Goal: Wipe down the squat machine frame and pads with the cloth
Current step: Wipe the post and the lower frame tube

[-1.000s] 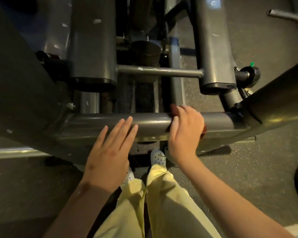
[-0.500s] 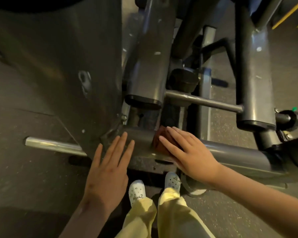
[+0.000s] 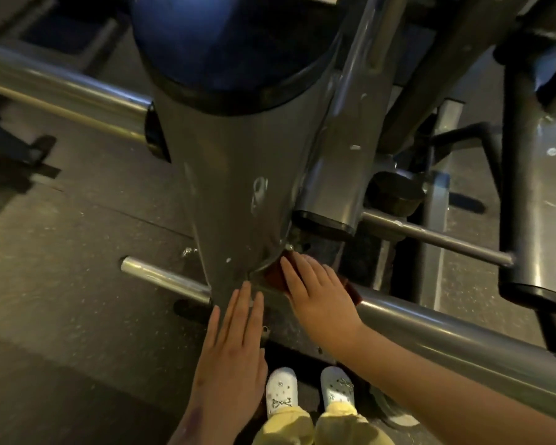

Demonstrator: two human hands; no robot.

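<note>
Floor (image 3: 65, 284): dark speckled rubber matting, with a straight seam (image 3: 132, 213) running across the left side. Lighting is dim and warm-toned.

Left end of crossbar (image 3: 446, 335), at column (image 3: 238, 203) foot: cloth (image 3: 274, 275) under R hand (image 3: 318, 297); L hand (image 3: 231, 348) just left of it; pad (image 3: 219, 43) atop column.
</note>
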